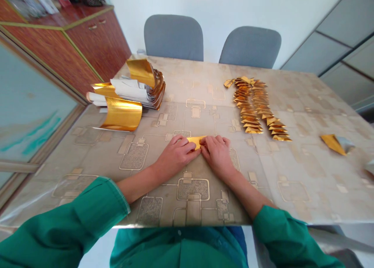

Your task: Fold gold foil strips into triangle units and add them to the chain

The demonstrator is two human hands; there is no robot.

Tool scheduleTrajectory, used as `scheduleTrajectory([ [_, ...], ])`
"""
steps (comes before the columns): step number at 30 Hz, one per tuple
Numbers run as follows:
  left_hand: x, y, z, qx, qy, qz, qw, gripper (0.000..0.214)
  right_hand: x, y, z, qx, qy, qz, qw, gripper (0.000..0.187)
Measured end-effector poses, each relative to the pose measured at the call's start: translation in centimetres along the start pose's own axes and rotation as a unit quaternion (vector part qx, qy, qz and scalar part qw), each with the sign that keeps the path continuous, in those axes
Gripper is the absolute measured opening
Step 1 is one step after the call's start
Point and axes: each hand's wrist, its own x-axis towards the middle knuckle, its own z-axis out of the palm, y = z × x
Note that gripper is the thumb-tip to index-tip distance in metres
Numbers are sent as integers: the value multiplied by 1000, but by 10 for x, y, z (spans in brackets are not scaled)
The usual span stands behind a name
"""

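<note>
A folded strip of gold foil paper (196,140) is held between the two hands, at the middle of the bench (254,186). Its long axis is set crosswise, roughly parallel to the near bench edge. The left end is gripped by the left hand (181,150), the right end by the right hand (215,151); neither is judged nearer, both being in contact. Exact finger placement beneath the strip cannot be told.

Beyond and to the left of the left hand, a stack of curled gold foil sheets (124,114) is laid, white backs partly exposed. Beyond and to the right of the right hand, two rows of folded foil pieces (248,104) are ranged side by side. One loose folded piece (333,143) is seen farther right.

Containers: only a wooden cabinet (96,41) is noted; its contents are hidden behind the doors.
</note>
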Motion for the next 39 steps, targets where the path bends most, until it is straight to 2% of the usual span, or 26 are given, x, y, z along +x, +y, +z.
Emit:
scheduleTrajectory([
  [5,-6,-2,-1,16,5,22,1000,26,1,1,-1,-18,-16,18,1000,8],
  [9,-21,-7,-4,4,15,30,999,26,1,1,-3,-13,-18,25,999,11],
  [15,-43,-11,-4,-21,29,4,999,30,1,0,-5,-14,-23,16,1000,12],
  [19,-37,-2,-1,-33,22,-25,999,26,0,-5,-4,-32,-3,20,999,14],
  [24,-28,2,0,-25,3,-31,999,33,2,-9,2,-36,21,40,998,13],
  [28,-27,0,-2,-35,-6,-39,999,33,1,-2,-1,-7,7,66,998,9],
  [33,-26,-1,-2,-54,-7,-53,997,36,-3,8,-9,2,6,91,996,13],
  [39,-14,1,-3,-56,-4,-49,997,21,-2,9,-8,-28,36,96,994,18],
])
